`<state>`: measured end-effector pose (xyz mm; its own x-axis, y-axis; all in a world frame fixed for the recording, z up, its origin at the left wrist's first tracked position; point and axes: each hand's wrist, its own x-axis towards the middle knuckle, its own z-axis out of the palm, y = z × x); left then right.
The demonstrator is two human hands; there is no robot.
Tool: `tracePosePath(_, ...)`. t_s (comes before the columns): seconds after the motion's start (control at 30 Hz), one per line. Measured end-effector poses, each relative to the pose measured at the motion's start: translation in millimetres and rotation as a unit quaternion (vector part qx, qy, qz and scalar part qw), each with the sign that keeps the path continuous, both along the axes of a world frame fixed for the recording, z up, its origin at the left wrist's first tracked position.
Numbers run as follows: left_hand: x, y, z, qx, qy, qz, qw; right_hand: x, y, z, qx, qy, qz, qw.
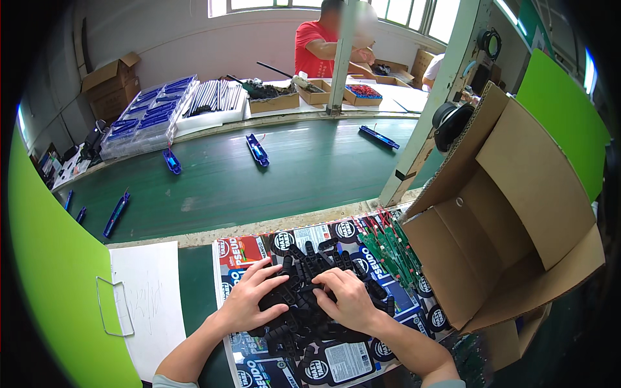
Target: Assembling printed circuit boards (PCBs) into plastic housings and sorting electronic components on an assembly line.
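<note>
left hand (249,302), right hand (350,300): on black parts (299,323) | green belt (317,161): beyond

The heaped small parts (295,296) look like matt black moulded plastic, on a smooth printed sheet (242,249). From them, at twelve o'clock: a smooth, faintly sheened green conveyor belt (310,174) and glossy blue casings (257,150). Two o'clock: a matt corrugated-cardboard carton (537,187). Nine: matt white paper (152,304).

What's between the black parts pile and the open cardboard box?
Green circuit boards, lying on the printed sheet right of the black parts; head view shows it.
</note>
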<state>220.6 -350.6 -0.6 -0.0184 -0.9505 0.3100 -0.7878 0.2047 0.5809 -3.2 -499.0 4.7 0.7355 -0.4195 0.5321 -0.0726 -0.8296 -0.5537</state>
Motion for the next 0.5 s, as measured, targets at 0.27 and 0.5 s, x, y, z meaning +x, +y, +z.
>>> tracePosePath(0.27, 0.6, -1.1, -0.5, 0.002, -0.001, 0.0, 1.0, 0.9, -1.4, 1.1, -0.01, -0.001, 0.002, 1.0)
tracePosePath(0.5, 0.2, -1.3, -0.2, 0.003, 0.0, 0.002, 1.0, 1.2, -1.3, -0.4, -0.009, 0.0, 0.003, 1.0)
